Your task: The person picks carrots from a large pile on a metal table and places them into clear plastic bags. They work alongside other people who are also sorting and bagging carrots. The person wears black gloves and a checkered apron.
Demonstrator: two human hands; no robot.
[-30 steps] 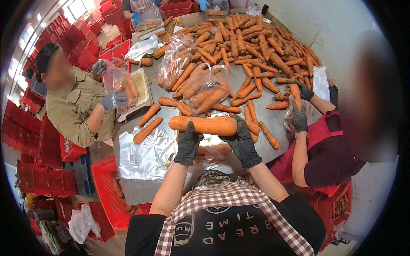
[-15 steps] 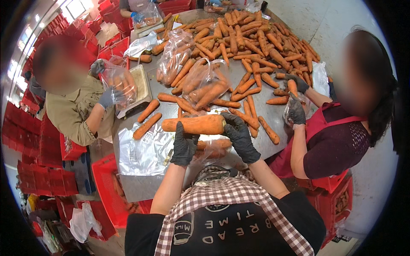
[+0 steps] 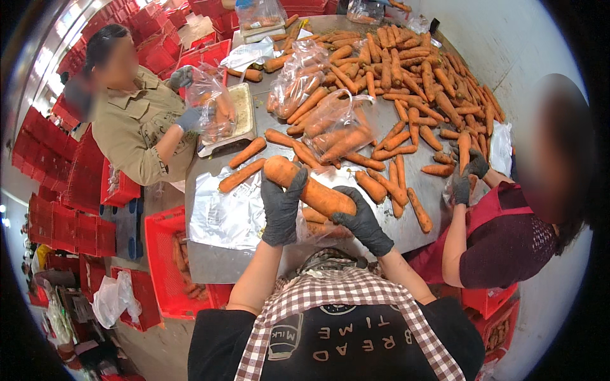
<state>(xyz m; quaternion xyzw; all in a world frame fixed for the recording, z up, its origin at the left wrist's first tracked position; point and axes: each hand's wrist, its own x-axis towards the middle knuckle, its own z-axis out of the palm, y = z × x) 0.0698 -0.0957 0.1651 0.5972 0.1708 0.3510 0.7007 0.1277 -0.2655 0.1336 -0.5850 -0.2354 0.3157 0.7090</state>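
Large carrot [image 3: 314, 193] swung from near level to slant: left end now farther from body, right end nearer. Position: above near side of counter [image 3: 213, 272]. Left hand [image 3: 282, 213] wrapped around its left part, thumb across top; right hand [image 3: 364, 222] gripping right end. Forearms [image 3: 257, 279] extended forward. Beyond: bagged carrots [image 3: 343, 134].

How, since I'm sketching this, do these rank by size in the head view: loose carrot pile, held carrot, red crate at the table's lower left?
1. Loose carrot pile
2. Red crate, visible part
3. Held carrot
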